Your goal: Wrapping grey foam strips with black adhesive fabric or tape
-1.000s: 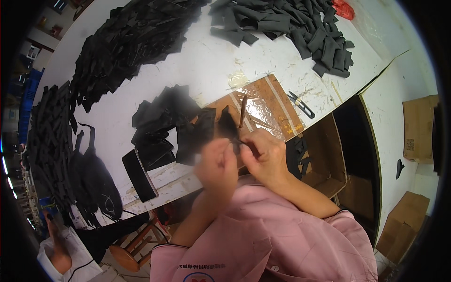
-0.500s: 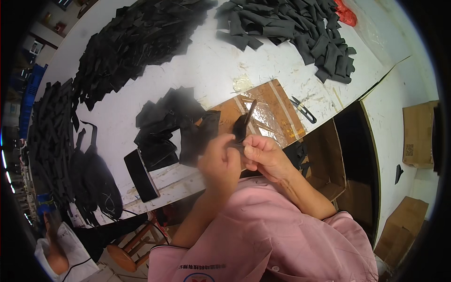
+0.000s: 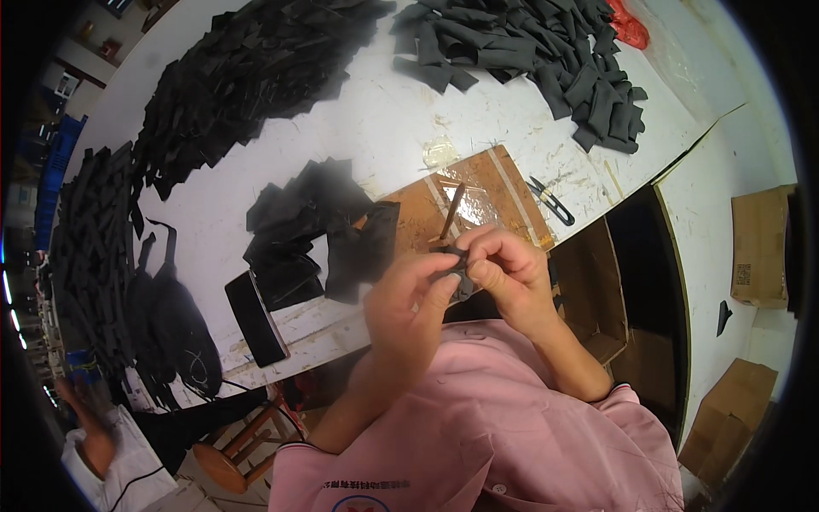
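A small black fabric piece (image 3: 461,265) is pinched between the fingertips of both my hands, over the near edge of the board. My left hand (image 3: 408,300) grips it from the left, and my right hand (image 3: 512,277) from the right with thumb and forefinger. Fingers cover most of the piece. Just beyond them a slim brown stick (image 3: 455,209) rises at a slant; its lower end is hidden. The brown board (image 3: 503,183), partly covered in clear tape, lies under it. Left of my hands, loose black fabric pieces (image 3: 316,200) overlap on the table and the board.
Large heaps of black pieces (image 3: 247,77) and dark grey pieces (image 3: 512,43) cover the far table. Black thread snips (image 3: 553,203) lie right of the board, a phone (image 3: 258,320) to the left. An open carton (image 3: 589,290) stands below the table edge. Another person's arm (image 3: 94,435) shows lower left.
The black piece that stood up beside the stick is now drawn down between my fingertips, leaving the stick bare. My right hand has shifted slightly up and right. The other person's arm has moved.
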A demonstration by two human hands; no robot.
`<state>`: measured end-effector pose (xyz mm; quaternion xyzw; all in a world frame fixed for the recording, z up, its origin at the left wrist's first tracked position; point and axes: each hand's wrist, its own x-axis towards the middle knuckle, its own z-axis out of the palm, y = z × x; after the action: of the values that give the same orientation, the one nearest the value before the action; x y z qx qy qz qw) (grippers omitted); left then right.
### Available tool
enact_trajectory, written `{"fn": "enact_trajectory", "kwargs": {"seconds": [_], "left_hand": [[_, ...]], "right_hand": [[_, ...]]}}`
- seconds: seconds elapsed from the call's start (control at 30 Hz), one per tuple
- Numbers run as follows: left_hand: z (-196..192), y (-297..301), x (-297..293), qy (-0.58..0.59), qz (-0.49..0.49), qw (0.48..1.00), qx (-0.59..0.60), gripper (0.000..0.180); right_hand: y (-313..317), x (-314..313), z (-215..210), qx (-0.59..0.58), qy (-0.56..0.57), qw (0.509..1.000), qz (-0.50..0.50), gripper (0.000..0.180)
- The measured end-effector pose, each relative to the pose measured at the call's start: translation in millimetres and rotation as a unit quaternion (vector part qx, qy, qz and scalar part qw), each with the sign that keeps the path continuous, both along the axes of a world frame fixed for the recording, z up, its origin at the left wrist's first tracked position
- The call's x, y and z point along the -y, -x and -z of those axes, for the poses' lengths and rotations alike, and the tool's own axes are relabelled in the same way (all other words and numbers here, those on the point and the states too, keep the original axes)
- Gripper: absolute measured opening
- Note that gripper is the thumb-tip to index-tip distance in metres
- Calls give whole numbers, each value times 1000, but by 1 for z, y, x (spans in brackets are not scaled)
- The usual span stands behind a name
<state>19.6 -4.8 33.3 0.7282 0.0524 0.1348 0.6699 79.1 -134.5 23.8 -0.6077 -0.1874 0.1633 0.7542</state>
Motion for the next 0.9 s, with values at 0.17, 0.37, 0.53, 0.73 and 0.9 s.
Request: {"fn": "enact_trajectory", "kwargs": {"seconds": [0.17,0.37,0.53,0.73,0.9], "left_hand": [[-21,-12,5,110,-72,990,54,8],[-58,-45,-20,603,248,758,14,18],[-51,-56,-26,722,407,556,60,28],[-15,-60,-40,645,249,712,-120,21],[-2,-72,-47,799,206,556,-98,24]], "right_hand": [[-12,-6,-42,179,94,979,33,13],[-35,-9,-100,-9,21,997,-78,18],[-50,-17,-97,28,27,994,-99,21],[-61,-6,-34,-187,-5,970,-154,24],[-67,-22,-37,-157,8,978,-136,25]]}}
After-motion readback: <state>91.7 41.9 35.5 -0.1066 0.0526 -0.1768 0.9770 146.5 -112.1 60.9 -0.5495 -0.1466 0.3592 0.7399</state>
